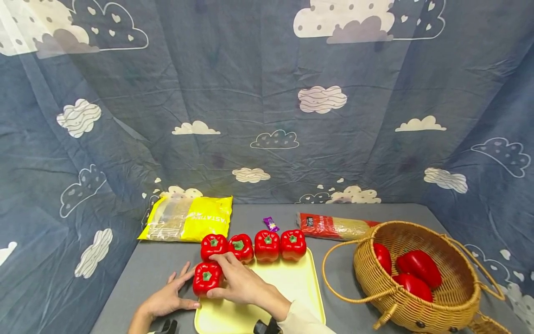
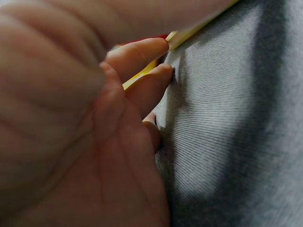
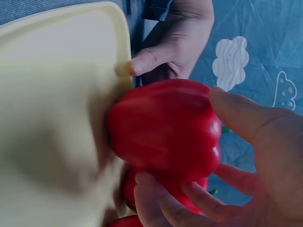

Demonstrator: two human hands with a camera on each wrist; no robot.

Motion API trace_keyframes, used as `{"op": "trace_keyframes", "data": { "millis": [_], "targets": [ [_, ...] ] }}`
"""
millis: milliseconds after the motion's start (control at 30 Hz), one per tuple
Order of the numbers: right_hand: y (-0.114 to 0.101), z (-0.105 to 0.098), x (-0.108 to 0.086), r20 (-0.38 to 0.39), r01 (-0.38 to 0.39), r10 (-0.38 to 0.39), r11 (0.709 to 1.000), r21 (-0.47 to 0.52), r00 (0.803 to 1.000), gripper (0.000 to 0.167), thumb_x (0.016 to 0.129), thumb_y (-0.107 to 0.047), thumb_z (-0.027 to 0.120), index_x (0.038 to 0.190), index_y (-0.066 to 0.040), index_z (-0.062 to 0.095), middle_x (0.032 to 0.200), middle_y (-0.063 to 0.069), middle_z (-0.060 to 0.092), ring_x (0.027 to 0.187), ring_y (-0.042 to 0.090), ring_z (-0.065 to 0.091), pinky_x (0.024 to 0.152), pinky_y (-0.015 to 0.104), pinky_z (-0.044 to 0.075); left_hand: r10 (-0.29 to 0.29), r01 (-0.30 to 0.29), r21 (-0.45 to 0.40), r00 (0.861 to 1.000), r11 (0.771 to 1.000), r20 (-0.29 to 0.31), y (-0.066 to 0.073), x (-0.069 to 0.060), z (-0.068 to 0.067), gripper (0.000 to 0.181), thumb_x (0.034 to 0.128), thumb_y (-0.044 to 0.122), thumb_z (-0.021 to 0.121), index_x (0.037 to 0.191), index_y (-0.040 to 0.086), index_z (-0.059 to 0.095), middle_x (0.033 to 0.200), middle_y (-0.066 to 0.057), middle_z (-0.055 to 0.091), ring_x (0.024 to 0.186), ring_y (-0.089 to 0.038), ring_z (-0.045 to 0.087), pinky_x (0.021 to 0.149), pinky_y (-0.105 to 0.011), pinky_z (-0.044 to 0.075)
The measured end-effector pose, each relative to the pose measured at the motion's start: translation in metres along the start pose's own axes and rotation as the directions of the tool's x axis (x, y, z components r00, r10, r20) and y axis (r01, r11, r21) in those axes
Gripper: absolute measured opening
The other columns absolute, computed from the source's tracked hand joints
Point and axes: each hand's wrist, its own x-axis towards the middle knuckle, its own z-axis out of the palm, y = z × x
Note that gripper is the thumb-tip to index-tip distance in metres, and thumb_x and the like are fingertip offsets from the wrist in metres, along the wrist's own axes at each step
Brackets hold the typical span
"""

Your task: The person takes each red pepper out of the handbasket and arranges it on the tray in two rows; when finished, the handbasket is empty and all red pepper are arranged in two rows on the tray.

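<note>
My right hand [image 1: 239, 280] holds a red bell pepper [image 1: 206, 277] at the left side of the pale yellow tray [image 1: 292, 287]. In the right wrist view, the thumb lies on one side of this bell pepper [image 3: 163, 125] and the fingers [image 3: 154, 201] bend round the other. Along the tray's far edge stand several more red bell peppers [image 1: 267, 246] with green stems, in a row. My left hand [image 1: 167, 297] rests on the grey table at the tray's left, fingers spread, its thumb at the rim. The left wrist view shows mostly its palm [image 2: 109, 151] and the cloth.
At the right stands a wicker basket [image 1: 375, 278] with several red bell peppers [image 1: 419, 268] inside and looped handles. Behind the tray lie a yellow pasta bag [image 1: 208, 215], a small purple packet [image 1: 270, 224] and a red pasta pack [image 1: 333, 226]. A cloud-patterned curtain [image 1: 233, 93] surrounds the table.
</note>
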Motion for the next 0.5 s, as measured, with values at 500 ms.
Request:
{"op": "trace_keyframes", "data": {
  "millis": [500],
  "targets": [
    [-0.002,-0.016,-0.007,-0.037,0.016,-0.017,1.000,-0.024,0.999,0.071,0.089,-0.044,0.074,0.148,-0.018,0.044,0.135,0.005,0.053,0.104,0.012,0.061,0.087,0.029,0.055,0.004,-0.004,0.007,1.000,1.000,-0.004,0.001,-0.002,0.001,0.106,0.0663,0.041,0.092,0.156,0.022,0.039,0.169,-0.018,-0.003,0.145,-0.055,-0.023,0.102,-0.086,-0.005]
  ]
}}
